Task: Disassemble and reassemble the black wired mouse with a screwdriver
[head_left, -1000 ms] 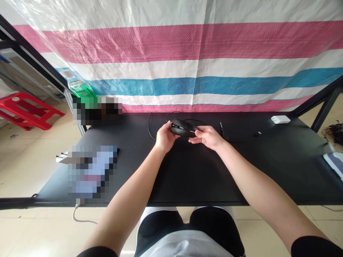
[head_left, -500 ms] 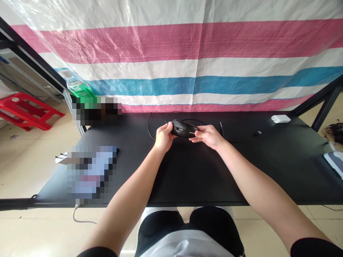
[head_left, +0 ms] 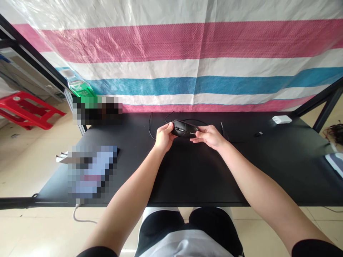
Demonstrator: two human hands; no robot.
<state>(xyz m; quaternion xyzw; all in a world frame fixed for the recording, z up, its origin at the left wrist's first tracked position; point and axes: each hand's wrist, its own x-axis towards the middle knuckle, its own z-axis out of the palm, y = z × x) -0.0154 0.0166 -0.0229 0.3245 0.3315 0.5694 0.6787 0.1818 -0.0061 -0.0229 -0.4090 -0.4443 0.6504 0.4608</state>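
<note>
A black wired computer mouse (head_left: 183,128) is held just above the far middle of the black table (head_left: 203,171). My left hand (head_left: 164,137) grips its left end with curled fingers. My right hand (head_left: 209,136) pinches its right end between thumb and fingers. The mouse's thin black cable (head_left: 150,125) loops on the table behind my hands.
A white adapter (head_left: 281,119) lies at the far right, a small dark plug (head_left: 258,134) nearer in. Blurred items (head_left: 89,171) sit at the left front and far left. A striped tarp (head_left: 187,64) hangs behind. A red stool (head_left: 29,110) stands on the floor, left.
Both hands have kept hold of the mouse and barely shifted; the mouse has turned slightly between them.
</note>
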